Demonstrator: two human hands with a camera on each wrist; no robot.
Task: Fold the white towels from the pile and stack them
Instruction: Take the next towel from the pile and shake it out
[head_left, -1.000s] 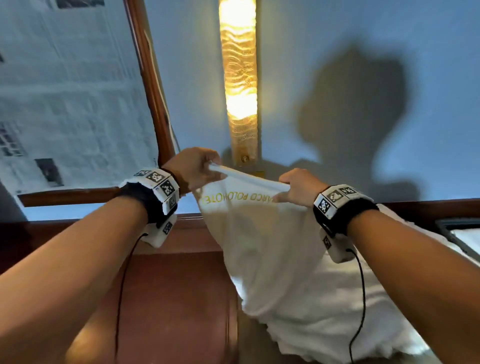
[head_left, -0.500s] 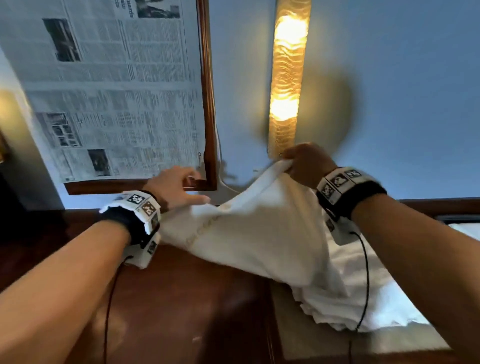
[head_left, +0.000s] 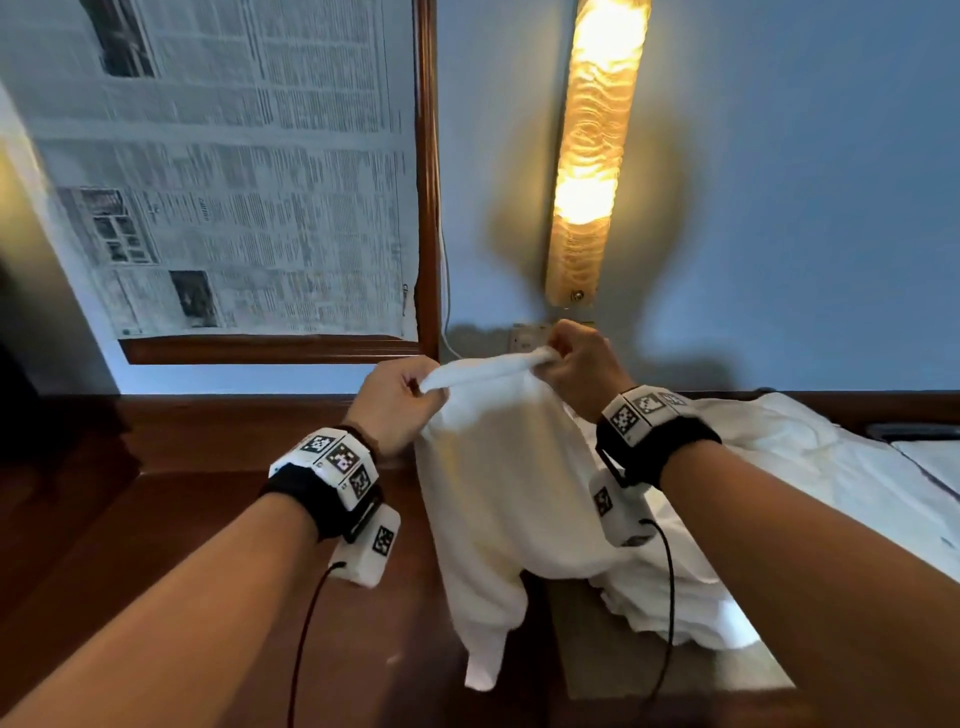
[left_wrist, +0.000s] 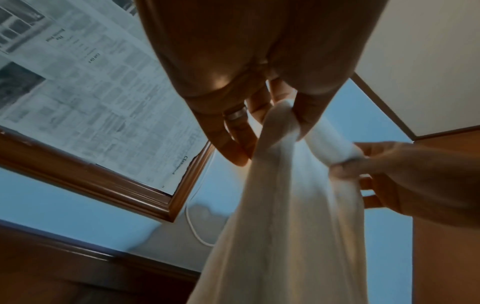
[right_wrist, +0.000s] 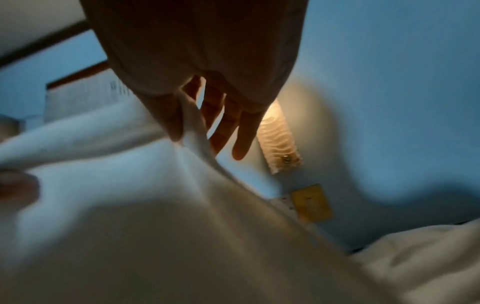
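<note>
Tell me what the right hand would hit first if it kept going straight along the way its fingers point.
Probably the blue wall, near the foot of the lit wall lamp. In the right wrist view the right hand, pinching the white towel, has nothing else ahead, though depth is unclear.

Two hands, perhaps two towels.

Open air above dark wood top at left. Hanging towel fills middle between both wrists. Towel pile covers surface at right. Wall close behind: framed newspaper, lamp, socket plate.
</note>
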